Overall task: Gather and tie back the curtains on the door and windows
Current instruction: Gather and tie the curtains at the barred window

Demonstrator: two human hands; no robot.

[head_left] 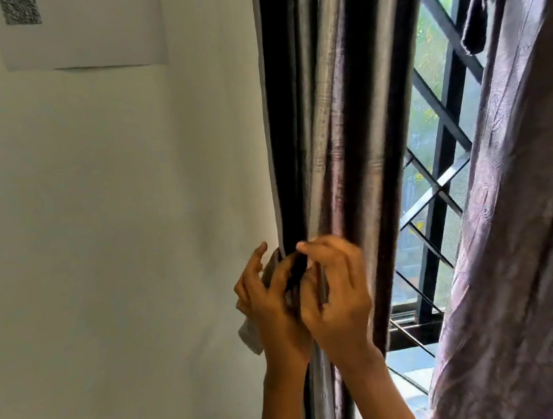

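Both left grip & right grip clutch curtain betw. them.

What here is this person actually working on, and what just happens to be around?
Part of the job:
- dark curtain, gathered in folds
- left hand and right hand, both gripping it
- pale cloth strip by the left hand, perhaps the tie
- purple curtain

Just around:
- sheet of paper on the wall
- window grille

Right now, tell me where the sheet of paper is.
Head view, upper left: the sheet of paper hangs on the white wall, left of the gathered dark curtain and well above where it is being held.
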